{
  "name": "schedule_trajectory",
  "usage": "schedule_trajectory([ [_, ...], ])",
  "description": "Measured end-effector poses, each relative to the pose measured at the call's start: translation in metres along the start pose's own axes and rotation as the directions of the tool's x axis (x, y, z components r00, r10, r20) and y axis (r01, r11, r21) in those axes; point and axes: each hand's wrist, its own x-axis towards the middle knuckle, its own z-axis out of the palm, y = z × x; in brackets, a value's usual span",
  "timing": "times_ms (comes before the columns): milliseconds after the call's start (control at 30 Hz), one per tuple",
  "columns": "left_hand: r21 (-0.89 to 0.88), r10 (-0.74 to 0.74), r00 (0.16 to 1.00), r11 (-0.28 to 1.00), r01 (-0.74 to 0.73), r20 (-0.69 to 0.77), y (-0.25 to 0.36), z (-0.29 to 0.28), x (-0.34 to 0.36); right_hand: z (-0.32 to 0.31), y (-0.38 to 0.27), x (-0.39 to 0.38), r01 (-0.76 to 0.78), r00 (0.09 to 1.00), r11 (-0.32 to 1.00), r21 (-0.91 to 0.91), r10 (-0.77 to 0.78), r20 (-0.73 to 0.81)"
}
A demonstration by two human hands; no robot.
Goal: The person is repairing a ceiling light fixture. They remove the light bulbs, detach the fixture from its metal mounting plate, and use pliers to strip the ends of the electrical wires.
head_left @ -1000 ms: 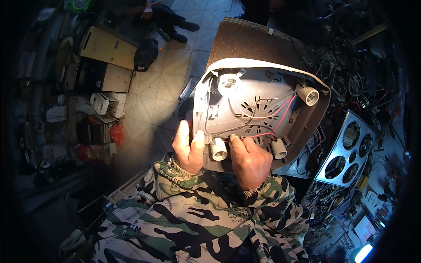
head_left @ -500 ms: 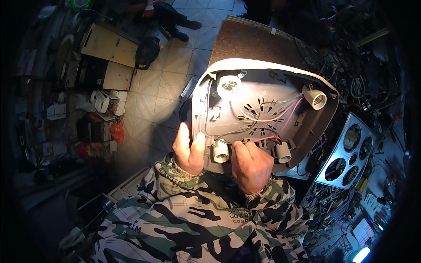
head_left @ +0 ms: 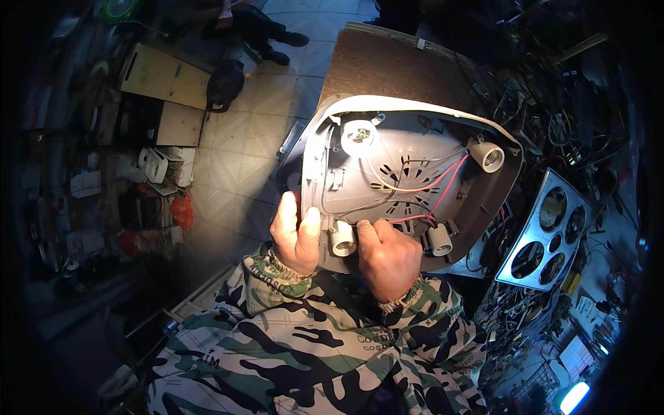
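Observation:
A grey-white plastic housing (head_left: 415,142) with slotted vents lies tilted in front of me, its hollow inside facing up. My left hand (head_left: 296,236) grips its left rim, thumb on the inner side. Lamp sockets sit at its corners: one upper left (head_left: 357,138), one upper right (head_left: 487,157), a lower-left socket (head_left: 342,238) and a lower-right socket (head_left: 440,239). Red wires (head_left: 448,196) and dark ones cross the inside. Between the two lower sockets, my right hand (head_left: 389,261) is closed in a pinch, knuckles up; its fingertips and anything in them are hidden.
A brown board (head_left: 401,69) lies beyond the housing. To the right leans a silver panel (head_left: 513,266) with round holes, amid tangled cables and parts. Cardboard boxes (head_left: 181,124) and a red bag (head_left: 181,211) are at left. Another person's legs (head_left: 266,34) show on the tiled floor.
The housing has shifted slightly left in the view, and my right hand has moved a little left with it, nearer the lower-left socket. My left hand keeps its grip on the rim.

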Motion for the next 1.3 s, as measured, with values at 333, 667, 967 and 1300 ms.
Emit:
schedule_trajectory([
  [333,-0.080,0.004,1.000,0.997,-0.003,0.014,-0.014,-0.004,0.009,-0.030,-0.001,-0.009,-0.039,0.995,0.999,0.029,0.041,-0.091],
  [667,0.013,-0.135,0.991,0.991,0.135,0.005,-0.024,-0.021,0.026,-0.036,0.014,-0.078,-0.245,0.967,0.910,0.334,0.256,0.012],
  [967,-0.479,-0.423,0.850,0.702,0.526,0.314,-0.044,-0.032,0.040,-0.018,0.029,-0.058,-0.450,0.795,0.550,0.704,0.605,0.036],
  [1300,-0.399,-0.672,0.570,0.413,0.819,0.473,-0.066,-0.077,0.059,-0.039,0.021,-0.015,-0.089,0.869,0.957,0.276,0.210,-0.449],
])
